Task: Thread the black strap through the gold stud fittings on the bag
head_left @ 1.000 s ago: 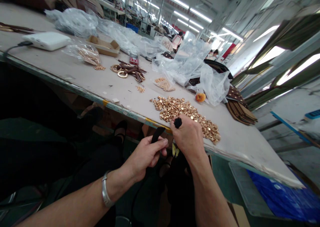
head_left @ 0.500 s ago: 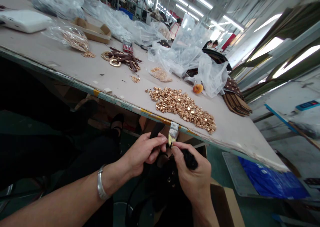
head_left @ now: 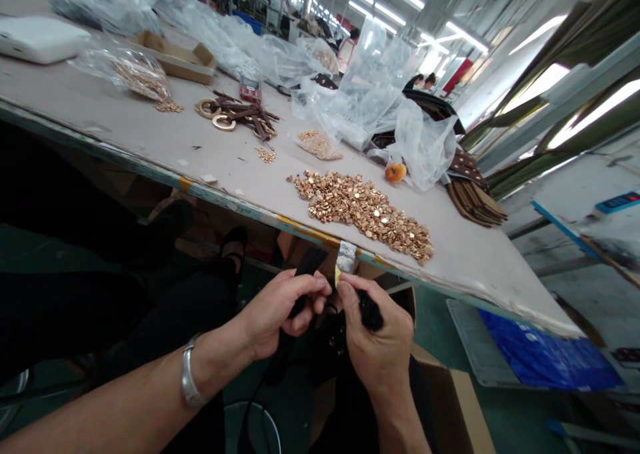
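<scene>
Just below the table edge, my left hand (head_left: 285,311) is closed around a black strap (head_left: 311,261), whose flat end sticks up past the thumb. My right hand (head_left: 377,337) is closed beside it, thumb and forefinger pinched together at the fingertips. A black, fuzzy-looking piece (head_left: 370,311) shows inside the curl of its fingers; its kind is unclear. Those fingertips are at the lower, yellowish end of a grey-white tab (head_left: 347,257) hanging from the table edge. What they pinch is hidden. Above the hands, a pile of small gold-coloured metal pieces (head_left: 365,207) lies on the table (head_left: 200,167).
Behind the pile are a small bag of gold bits (head_left: 320,145), an orange fruit (head_left: 395,173) and clear plastic bags (head_left: 350,114). Brown strips (head_left: 250,115) with gold rings (head_left: 223,122) lie farther left, near a cardboard tray (head_left: 175,57). A cardboard box (head_left: 457,407) stands below right.
My right hand has shifted slightly up and left, its fingertips now covering more of the tab's yellow end. More of the black strap shows above my left hand. The view has moved slightly.
</scene>
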The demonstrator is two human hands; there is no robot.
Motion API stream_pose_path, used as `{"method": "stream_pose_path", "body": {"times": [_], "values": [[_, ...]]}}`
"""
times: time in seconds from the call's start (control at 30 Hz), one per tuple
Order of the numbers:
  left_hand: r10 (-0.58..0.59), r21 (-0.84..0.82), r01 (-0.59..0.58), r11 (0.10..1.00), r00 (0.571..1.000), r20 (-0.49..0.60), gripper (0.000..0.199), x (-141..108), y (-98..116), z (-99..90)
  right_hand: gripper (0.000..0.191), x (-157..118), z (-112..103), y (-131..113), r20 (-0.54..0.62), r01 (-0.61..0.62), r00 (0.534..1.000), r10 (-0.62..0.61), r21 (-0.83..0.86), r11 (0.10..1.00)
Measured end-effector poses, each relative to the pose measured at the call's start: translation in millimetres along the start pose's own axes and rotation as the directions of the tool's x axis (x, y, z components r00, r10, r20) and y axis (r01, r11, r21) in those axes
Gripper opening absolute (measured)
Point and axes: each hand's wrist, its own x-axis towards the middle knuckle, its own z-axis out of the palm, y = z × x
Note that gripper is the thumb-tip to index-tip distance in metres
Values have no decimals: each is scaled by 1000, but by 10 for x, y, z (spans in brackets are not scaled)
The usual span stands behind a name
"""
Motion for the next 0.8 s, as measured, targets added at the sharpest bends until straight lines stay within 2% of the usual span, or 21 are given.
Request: {"method": "stream_pose_path", "body": {"times": [0.1, 0.2, 0.3, 0.43, 0.53, 0.63, 0.73, 0.8], "values": [[-52, 17, 51, 999, 997, 64, 19, -39, -16, -8, 12, 56, -3, 12, -10, -90, 996, 90, 47, 995], [-82, 89, 71, 993, 989, 125, 20, -78, -39, 10, 12, 77, -35, 29, -9, -182, 982, 187, 177, 967], [-115, 189, 85, 978, 981, 154, 21, -105, -57, 49, 18, 42, -81, 36, 73, -287, 958, 278, 302, 909], [-152, 335, 73, 939, 965, 215, 18, -119, -50, 73, 6, -20, -127, 15, 190, -388, 922, 339, 424, 818], [6, 386, -105, 917, 968, 250, 19, -125, -20, 37, 8, -38, -163, -5, 200, -424, 906, 374, 403, 811], [206, 458, -265, 849, 963, 176, 23, -127, 3, -11, 4, -50, -187, -9, 157, -369, 929, 337, 294, 882], [277, 497, -307, 811, 951, 136, 23, -115, -5, -37, 8, -70, -184, 2, 137, -293, 954, 268, 218, 931], [281, 470, -308, 827, 951, 129, 23, -97, -19, -45, 9, -82, -181, 7, 144, -213, 971, 189, 178, 961]]}}
